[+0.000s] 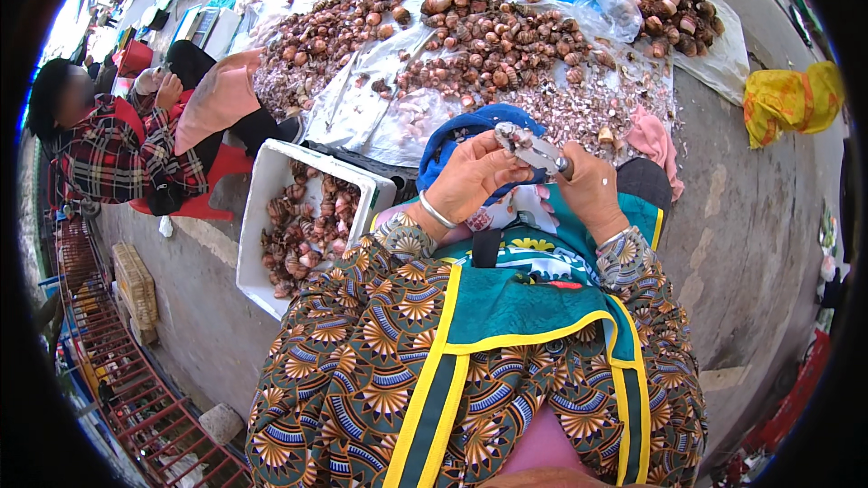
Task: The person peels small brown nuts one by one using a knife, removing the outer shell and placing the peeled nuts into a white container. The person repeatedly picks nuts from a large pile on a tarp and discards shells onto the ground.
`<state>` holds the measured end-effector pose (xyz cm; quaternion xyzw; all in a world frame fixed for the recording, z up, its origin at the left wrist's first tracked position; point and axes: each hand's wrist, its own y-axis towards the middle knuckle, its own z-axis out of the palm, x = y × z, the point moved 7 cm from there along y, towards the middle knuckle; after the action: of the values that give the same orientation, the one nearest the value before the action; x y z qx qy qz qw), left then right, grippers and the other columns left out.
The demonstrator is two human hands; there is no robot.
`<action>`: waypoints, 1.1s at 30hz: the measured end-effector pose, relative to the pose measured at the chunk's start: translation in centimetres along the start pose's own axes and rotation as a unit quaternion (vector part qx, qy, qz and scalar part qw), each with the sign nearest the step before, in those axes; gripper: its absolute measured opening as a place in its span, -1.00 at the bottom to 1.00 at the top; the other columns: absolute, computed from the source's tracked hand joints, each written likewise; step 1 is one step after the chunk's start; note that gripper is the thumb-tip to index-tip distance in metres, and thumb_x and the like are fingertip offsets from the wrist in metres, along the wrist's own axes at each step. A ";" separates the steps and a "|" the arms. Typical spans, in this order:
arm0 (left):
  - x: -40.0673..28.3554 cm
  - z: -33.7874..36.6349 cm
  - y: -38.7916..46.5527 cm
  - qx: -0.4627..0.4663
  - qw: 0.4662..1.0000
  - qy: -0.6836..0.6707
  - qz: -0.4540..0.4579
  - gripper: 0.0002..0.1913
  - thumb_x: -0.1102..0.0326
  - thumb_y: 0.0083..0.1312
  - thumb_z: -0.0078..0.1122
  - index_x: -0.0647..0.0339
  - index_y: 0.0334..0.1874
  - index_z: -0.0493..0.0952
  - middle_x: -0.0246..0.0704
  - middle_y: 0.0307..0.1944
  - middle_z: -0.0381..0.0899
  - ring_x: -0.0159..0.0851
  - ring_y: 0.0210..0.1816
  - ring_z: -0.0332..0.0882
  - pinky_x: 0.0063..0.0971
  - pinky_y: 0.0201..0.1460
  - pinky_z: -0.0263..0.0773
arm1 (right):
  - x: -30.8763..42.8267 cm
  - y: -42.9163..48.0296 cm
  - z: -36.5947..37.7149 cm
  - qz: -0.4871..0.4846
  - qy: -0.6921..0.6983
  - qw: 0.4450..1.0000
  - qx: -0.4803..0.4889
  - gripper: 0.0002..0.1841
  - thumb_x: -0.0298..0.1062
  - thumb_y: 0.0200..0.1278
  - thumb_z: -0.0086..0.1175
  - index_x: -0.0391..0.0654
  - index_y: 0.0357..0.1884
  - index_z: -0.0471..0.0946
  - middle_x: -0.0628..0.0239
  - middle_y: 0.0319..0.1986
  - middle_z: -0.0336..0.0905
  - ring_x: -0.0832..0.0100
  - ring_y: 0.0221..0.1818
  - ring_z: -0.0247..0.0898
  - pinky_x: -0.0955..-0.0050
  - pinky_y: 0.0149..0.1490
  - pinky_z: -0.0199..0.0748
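My right hand (588, 188) grips the handle of a broad-bladed knife (544, 154) above my lap. The fingers of my left hand (468, 175) are at the far end of its blade. Dark and whitish scraps cling there; whether the fingers also hold a small piece is unclear. A blue cloth or bag (441, 142) lies behind my left hand. Beyond my hands, ringed brown corms, apparently taro (502, 34), are heaped on sheeting, with pale peelings (556, 112) strewn at the near side. A white foam box (245, 264) at my left contains more corms (308, 224).
A person (122, 142) in a plaid top sits on a red plastic stool (227, 176) at the left. Another corm heap (668, 7) lies at the back right. A pink cloth (654, 139) and a yellow bag (790, 105) are on the right. Woven crates (135, 288) stand near a red railing (135, 393).
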<state>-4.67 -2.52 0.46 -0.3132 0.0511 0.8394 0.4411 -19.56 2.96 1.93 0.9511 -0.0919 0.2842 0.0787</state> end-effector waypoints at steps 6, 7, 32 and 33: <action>-0.1 -0.2 0.0 -0.003 1.000 0.015 -0.025 -0.77 0.44 0.33 -0.02 0.35 -0.01 0.42 -0.15 -0.12 0.55 -0.22 -0.10 0.57 -0.44 0.00 0.51 | -3.5 0.3 0.4 0.116 0.032 0.992 0.029 -0.82 -0.29 0.02 0.16 -0.13 -0.40 0.44 0.13 -0.62 0.50 0.08 -0.49 0.50 0.20 -0.39 0.40; -0.2 -0.3 0.1 -0.004 1.000 0.017 -0.023 -0.77 0.44 0.33 -0.03 0.35 0.00 0.41 -0.15 -0.11 0.54 -0.22 -0.10 0.57 -0.45 0.00 0.51 | -3.3 0.3 0.3 0.107 0.047 0.993 0.019 -0.82 -0.30 0.02 0.16 -0.14 -0.41 0.44 0.13 -0.62 0.50 0.08 -0.49 0.49 0.21 -0.39 0.40; 0.6 -1.3 0.1 -0.015 0.999 -0.040 -0.031 -0.77 0.48 0.33 -0.09 0.38 0.00 0.42 -0.14 -0.16 0.56 -0.25 -0.17 0.58 -0.45 -0.03 0.52 | -0.8 -0.1 0.7 0.014 -0.029 0.999 0.018 -0.79 -0.28 -0.01 0.21 -0.08 -0.40 0.42 0.15 -0.61 0.50 0.08 -0.48 0.49 0.18 -0.40 0.40; 0.6 -1.0 -0.2 0.002 0.998 -0.050 -0.036 -0.75 0.47 0.33 -0.08 0.38 0.02 0.41 -0.14 -0.15 0.55 -0.25 -0.17 0.58 -0.47 -0.05 0.52 | -1.2 0.0 0.7 0.024 -0.048 0.998 0.017 -0.79 -0.27 -0.01 0.20 -0.08 -0.40 0.42 0.14 -0.60 0.50 0.08 -0.48 0.49 0.18 -0.39 0.40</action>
<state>-4.32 -2.34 -0.67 -0.2714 0.0193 0.8374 0.4741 -20.22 2.97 0.65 0.9624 -0.1140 0.2412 0.0512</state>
